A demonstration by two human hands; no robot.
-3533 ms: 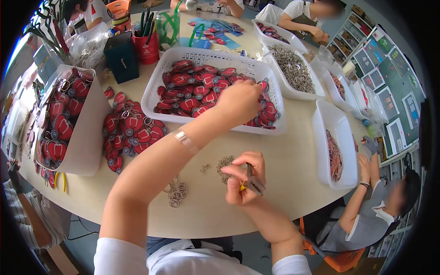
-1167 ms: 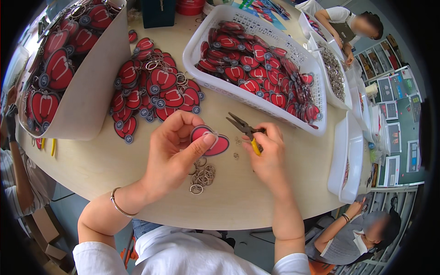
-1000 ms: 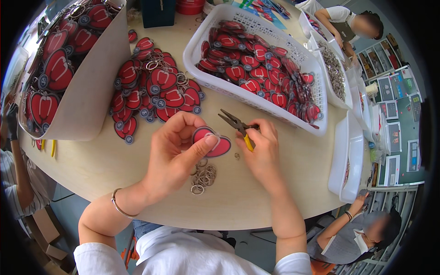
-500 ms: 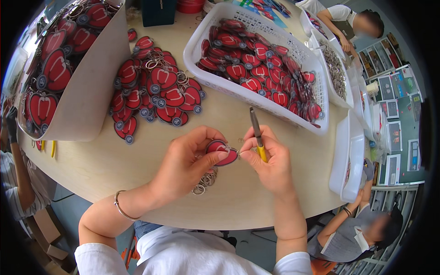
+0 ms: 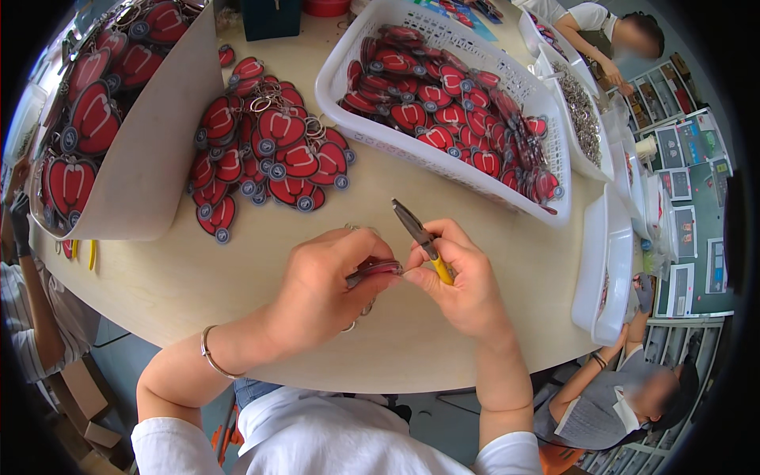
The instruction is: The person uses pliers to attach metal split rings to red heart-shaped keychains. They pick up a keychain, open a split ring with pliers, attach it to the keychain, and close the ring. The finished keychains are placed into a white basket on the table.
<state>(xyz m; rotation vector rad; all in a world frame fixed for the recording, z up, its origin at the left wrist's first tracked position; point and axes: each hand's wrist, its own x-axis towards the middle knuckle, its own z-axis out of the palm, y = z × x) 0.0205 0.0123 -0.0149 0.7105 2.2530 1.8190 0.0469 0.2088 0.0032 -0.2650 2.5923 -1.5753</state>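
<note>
My left hand is closed on a red, dark-edged key tag, turned nearly edge-on. My right hand holds a pair of pliers with a yellow handle; the dark jaws point up and away to the left. Its thumb and forefinger also pinch at the right end of the tag, meeting my left fingertips there. What is pinched is too small to make out. Some metal split rings lie on the table, mostly hidden behind my left hand.
A pile of red tags with rings lies beyond my left hand. Behind it, a white basket holds many tags. A large bin of tags stands left, a white tray right. Co-workers sit right and far right.
The tag has turned from face-up to nearly edge-on in my left hand. My right hand has moved slightly left against it, and the pliers have tilted to the left.
</note>
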